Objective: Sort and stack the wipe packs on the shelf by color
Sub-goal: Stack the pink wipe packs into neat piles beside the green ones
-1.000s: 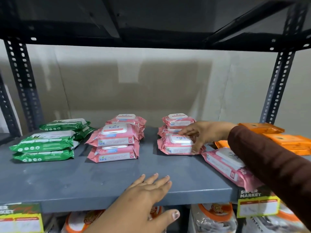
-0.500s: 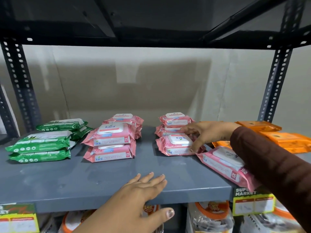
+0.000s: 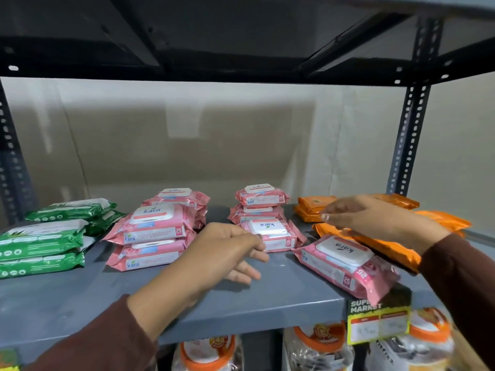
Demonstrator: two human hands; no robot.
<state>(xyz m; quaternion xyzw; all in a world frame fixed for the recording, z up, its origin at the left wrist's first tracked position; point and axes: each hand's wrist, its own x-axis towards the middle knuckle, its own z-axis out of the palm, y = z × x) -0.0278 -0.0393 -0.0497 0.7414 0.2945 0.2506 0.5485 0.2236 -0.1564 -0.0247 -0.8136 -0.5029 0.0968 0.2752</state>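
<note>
Grey metal shelf (image 3: 80, 295) against a pale wall, carrying wipe packs grouped by colour. Green packs (image 3: 42, 238) sit stacked at the far left. Next to them, pink packs (image 3: 155, 231) form two piles, one near and one behind it. Right of centre a second pink pile (image 3: 261, 202) stands at the back, with a single pink pack (image 3: 273, 235) lying just in front of it. The left hand (image 3: 222, 253) reaches in, fingertips (image 3: 258, 246) touching that single pack's near left corner; whether they actually pinch it I cannot tell. Another pink pack (image 3: 345, 266) lies askew at the right, overhanging the shelf's front edge. Orange packs (image 3: 375, 242) fill the right end. The right hand (image 3: 375, 218) hovers flat over them, fingers straight and together, holding nothing. Jars (image 3: 209, 354) with orange lids stand on the level below, beside a price tag (image 3: 377, 319)
</note>
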